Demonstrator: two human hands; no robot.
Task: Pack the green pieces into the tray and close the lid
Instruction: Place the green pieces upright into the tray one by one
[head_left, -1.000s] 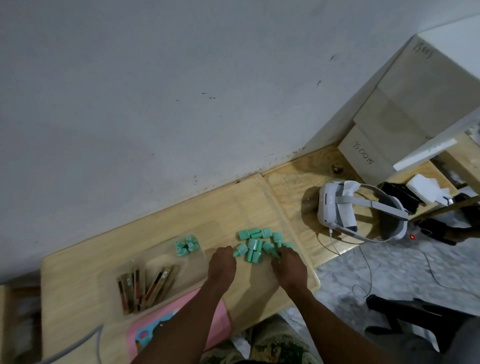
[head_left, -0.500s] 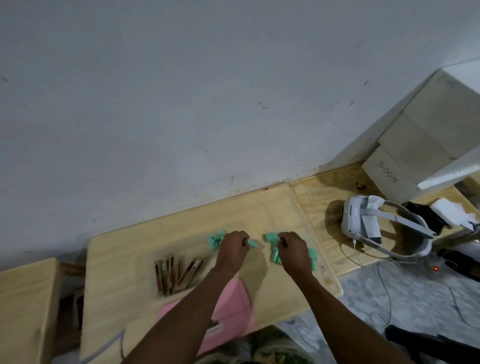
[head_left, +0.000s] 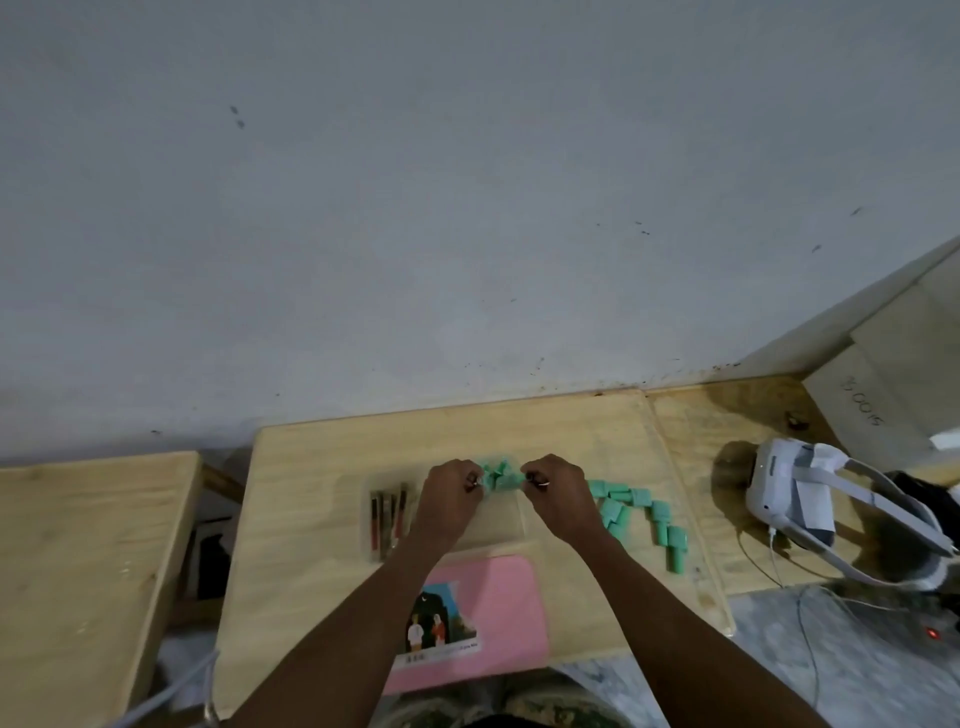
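Both hands work at a small cluster of green pieces in the clear tray.

At 9 o'clock in the tray (head_left: 519, 525) lie about five dark red-brown sticks (head_left: 387, 512). The left hand (head_left: 448, 500) is curled, fingertips pinched at the cluster of green pieces (head_left: 497, 474) at the tray's 12 o'clock; the right hand (head_left: 558, 493) pinches in from the other side. Whether either actually grips a piece, I cannot tell. At 3 o'clock, about ten loose green pieces (head_left: 644, 514) trail across the wooden table (head_left: 322, 519). One pink lid (head_left: 498, 592) lies at 6 o'clock.
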